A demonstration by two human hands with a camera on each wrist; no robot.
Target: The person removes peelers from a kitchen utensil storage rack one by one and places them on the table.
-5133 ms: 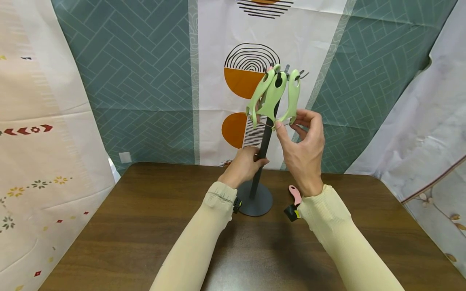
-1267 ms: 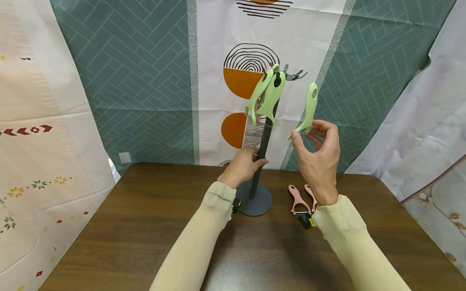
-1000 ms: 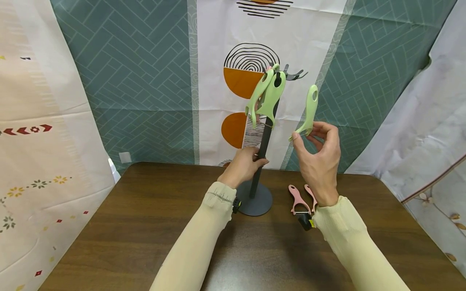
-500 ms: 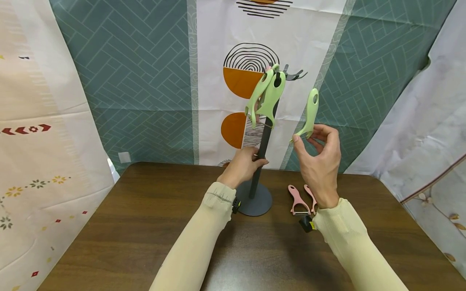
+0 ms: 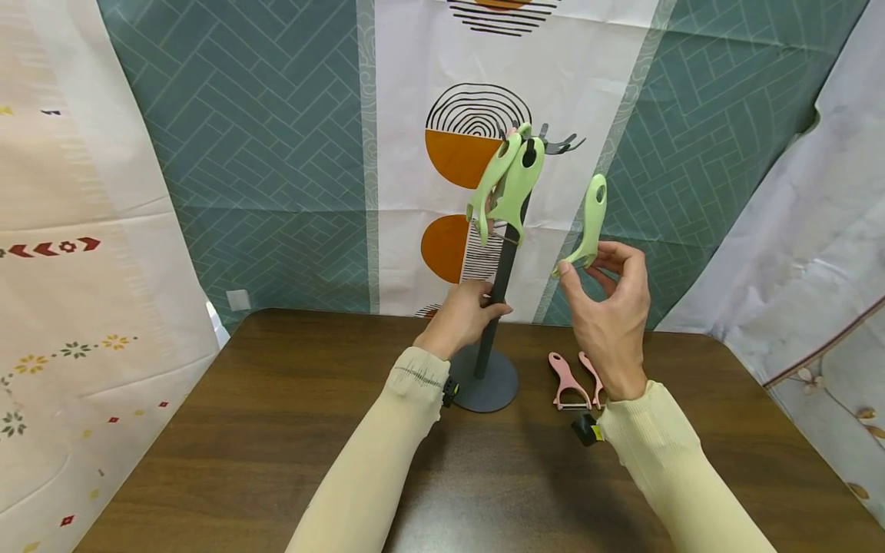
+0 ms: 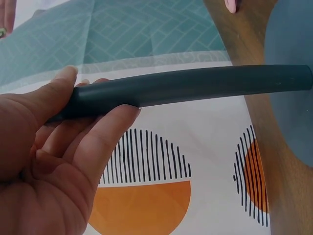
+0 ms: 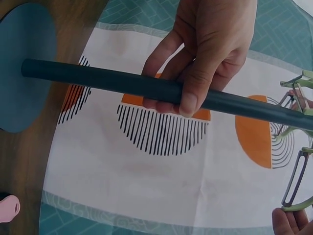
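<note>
Left hand (image 5: 458,316) grips the stand pole (image 5: 507,265); right hand (image 5: 612,316), at its 3 o'clock, pinches a green peeler (image 5: 594,216), blade (image 7: 290,179) clear only in right-wrist view, one pink peeler (image 5: 592,372) partly hidden.

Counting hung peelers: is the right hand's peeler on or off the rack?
Off: the right hand holds the green peeler apart from the hooks.

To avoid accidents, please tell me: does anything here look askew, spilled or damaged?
Nothing clearly does. The stand's pole slants in the head view, perhaps from camera angle; the table and hanging green peelers show no spill or damage.
</note>
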